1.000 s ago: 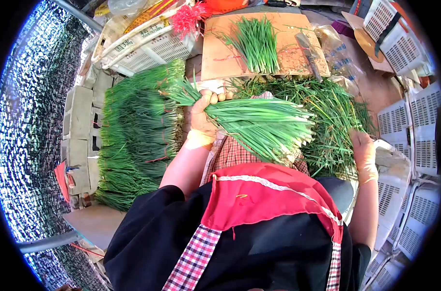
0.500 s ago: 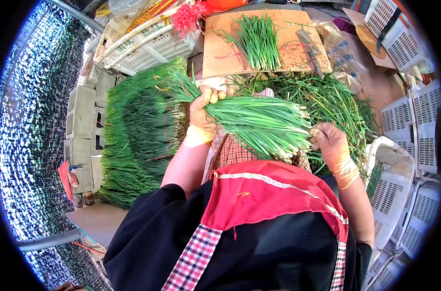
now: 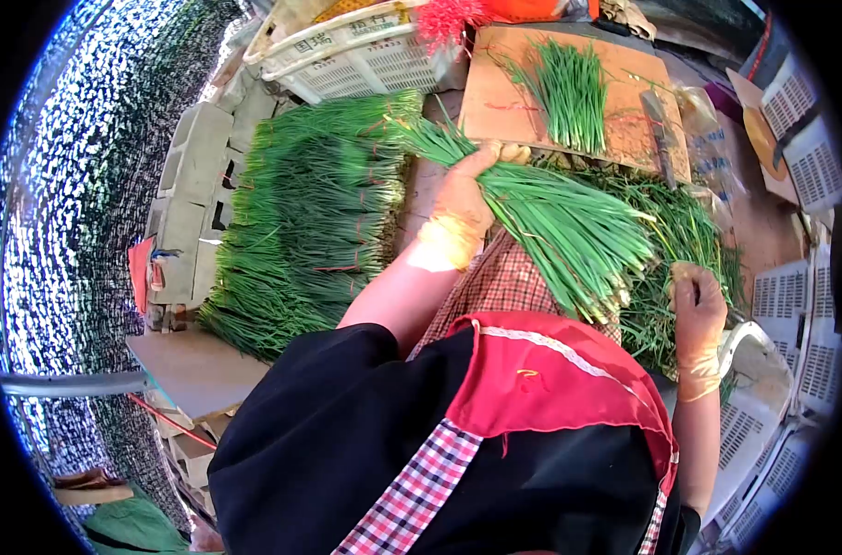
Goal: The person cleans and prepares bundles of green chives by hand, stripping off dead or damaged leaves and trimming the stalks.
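Your left hand (image 3: pixel 467 190), in the head view, is closed firmly around the bunch of chives (image 3: pixel 569 227), whose long axis runs from this hand toward lower right. Your right hand (image 3: pixel 699 305) is nearer to its pale ends (image 3: pixel 627 285), just beside, not touching; the fingers are curled, but whether they pinch something, I cannot tell.
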Available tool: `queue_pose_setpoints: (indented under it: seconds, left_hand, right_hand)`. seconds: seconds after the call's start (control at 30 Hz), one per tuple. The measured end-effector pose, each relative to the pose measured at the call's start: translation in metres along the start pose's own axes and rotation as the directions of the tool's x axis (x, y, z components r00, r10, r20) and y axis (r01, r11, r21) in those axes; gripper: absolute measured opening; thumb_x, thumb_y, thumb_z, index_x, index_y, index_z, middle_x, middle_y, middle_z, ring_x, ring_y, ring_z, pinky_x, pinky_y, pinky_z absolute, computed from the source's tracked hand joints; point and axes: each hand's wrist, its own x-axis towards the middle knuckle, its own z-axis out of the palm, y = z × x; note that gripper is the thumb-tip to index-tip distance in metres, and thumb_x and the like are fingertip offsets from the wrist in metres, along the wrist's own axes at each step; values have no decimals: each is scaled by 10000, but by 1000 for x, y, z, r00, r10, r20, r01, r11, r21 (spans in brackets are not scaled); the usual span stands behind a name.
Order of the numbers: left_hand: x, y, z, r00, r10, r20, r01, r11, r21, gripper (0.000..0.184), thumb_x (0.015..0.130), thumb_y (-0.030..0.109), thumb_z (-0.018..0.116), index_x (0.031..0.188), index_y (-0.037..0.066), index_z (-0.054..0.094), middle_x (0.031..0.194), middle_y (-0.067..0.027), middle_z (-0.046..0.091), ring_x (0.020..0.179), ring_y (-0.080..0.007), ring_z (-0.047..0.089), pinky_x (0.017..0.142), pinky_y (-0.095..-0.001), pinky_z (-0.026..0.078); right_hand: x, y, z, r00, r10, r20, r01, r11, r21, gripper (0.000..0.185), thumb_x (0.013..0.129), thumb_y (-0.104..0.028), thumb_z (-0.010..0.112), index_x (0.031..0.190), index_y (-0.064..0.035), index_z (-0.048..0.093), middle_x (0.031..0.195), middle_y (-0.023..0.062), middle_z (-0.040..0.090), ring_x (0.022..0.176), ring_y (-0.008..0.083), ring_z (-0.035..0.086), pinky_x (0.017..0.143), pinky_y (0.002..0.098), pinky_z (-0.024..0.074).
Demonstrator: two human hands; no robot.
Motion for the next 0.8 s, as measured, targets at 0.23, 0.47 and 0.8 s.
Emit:
queue_pose_setpoints:
  seconds: [0.23, 0.47, 0.8]
  left_hand:
    - [-8, -7, 16, 995, 23, -101, -17, 998, 54, 170, 837, 150, 535, 861, -8, 591, 843, -132, 620, 814, -252, 592, 778, -374, 478]
    - [-19, -10, 35, 994, 40, -106, -29, 995, 99, 166, 844, 146, 522, 854, -2, 595, 835, -116, 625, 789, -234, 596, 762, -352, 472]
    - [-13, -12, 45, 997, -1, -76, 7, 996, 87, 193, 826, 174, 546, 832, -10, 607, 800, -102, 621, 758, -229, 591, 741, -349, 472]
  right_hand:
    - [-3, -58, 51, 745, -648, 159, 662, 748, -48, 251, 690, -3, 653, 920, -101, 631, 838, 83, 620, 713, 247, 597, 630, 315, 485]
    - [9, -97, 93, 695, -599, 397, 719, 569, -400, 212, 696, -181, 653, 878, -86, 599, 781, 88, 576, 687, 290, 580, 608, 385, 466]
    - [36, -126, 33, 853, -231, 469, -77, 832, 550, 127, 840, -176, 576, 855, -50, 588, 745, 2, 595, 528, 29, 416, 464, 156, 303]
